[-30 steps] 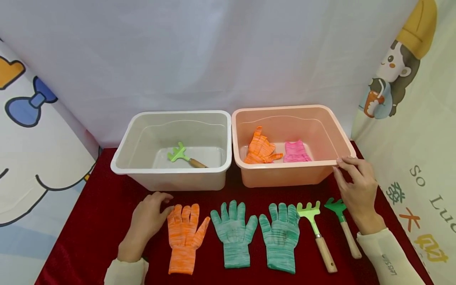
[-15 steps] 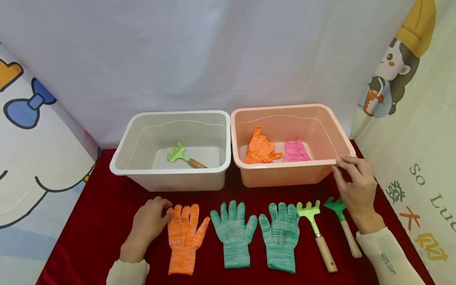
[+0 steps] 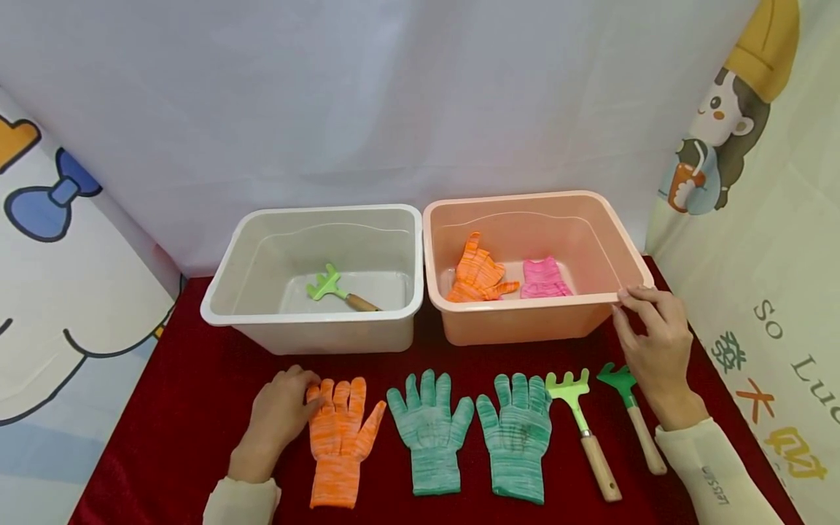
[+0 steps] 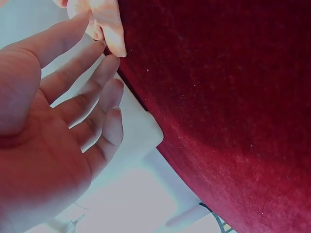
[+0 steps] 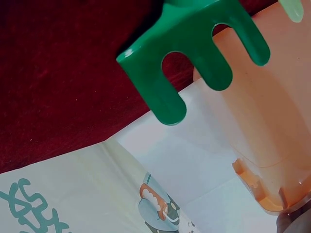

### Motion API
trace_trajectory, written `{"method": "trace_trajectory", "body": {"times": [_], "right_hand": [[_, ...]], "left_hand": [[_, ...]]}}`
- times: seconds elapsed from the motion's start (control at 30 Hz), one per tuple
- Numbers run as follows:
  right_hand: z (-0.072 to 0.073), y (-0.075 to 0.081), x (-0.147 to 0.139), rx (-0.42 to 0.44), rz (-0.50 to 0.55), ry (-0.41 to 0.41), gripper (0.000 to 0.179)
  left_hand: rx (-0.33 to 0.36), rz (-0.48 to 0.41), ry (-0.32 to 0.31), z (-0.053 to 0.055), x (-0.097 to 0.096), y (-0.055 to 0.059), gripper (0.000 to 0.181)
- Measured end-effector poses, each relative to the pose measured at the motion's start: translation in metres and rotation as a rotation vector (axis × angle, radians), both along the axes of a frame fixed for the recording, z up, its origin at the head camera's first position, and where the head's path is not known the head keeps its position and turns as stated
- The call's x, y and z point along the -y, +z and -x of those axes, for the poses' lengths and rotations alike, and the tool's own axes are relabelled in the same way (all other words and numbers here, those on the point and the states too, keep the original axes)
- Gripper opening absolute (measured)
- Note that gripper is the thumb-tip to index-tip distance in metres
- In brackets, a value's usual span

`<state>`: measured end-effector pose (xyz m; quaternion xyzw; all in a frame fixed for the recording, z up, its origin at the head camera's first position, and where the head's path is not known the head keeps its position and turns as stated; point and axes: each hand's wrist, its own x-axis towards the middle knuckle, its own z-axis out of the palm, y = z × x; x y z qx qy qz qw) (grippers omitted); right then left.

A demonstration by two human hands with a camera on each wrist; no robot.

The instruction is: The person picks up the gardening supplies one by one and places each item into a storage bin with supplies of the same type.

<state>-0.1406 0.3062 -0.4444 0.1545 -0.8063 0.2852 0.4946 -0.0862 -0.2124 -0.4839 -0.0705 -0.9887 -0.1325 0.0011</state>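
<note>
In the head view my left hand (image 3: 278, 412) rests at the left edge of a flat orange knit glove (image 3: 337, 437), its fingertips at the glove's finger ends. The left wrist view shows the fingers loosely bent, with a gap to the thumb. My right hand (image 3: 659, 346) pinches the front right corner of the peach plastic tub (image 3: 525, 324), thumb below the rim. An orange glove (image 3: 479, 273) and a pink glove (image 3: 546, 278) lie in this tub. Just left of the right hand lies a dark green hand rake (image 3: 646, 441) with a wooden handle.
Two green gloves (image 3: 431, 437) and a light green hand rake (image 3: 599, 463) lie in the row on the red cloth (image 3: 177, 408). A white tub (image 3: 311, 319) stands left of the peach one, with another light green rake (image 3: 326, 282) inside. Printed curtains enclose the sides.
My left hand has shifted slightly right and toward me, its fingertips now over the orange glove's finger ends. The right hand keeps its hold on the tub corner.
</note>
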Motion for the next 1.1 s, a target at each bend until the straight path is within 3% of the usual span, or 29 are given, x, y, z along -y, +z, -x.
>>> {"method": "trace_trajectory", "body": {"times": [0.4, 0.57, 0.83, 1.1], "right_hand": [[0.001, -0.0007, 0.0, 0.0, -0.003, 0.006, 0.022], [0.0005, -0.0005, 0.0003, -0.01, 0.002, 0.009, 0.023], [0.001, -0.0004, 0.001, -0.021, 0.011, 0.013, 0.023], [-0.0001, -0.0014, 0.0015, -0.02, 0.016, 0.014, 0.022]], "left_hand": [[0.05, 0.011, 0.016, 0.0007, 0.0011, -0.0041, 0.036], [0.064, 0.013, 0.021, 0.0016, -0.0004, -0.0022, 0.03], [0.016, 0.027, 0.019, 0.0025, 0.001, -0.0017, 0.016], [-0.016, 0.025, 0.013, 0.001, 0.004, -0.0006, 0.012]]}}
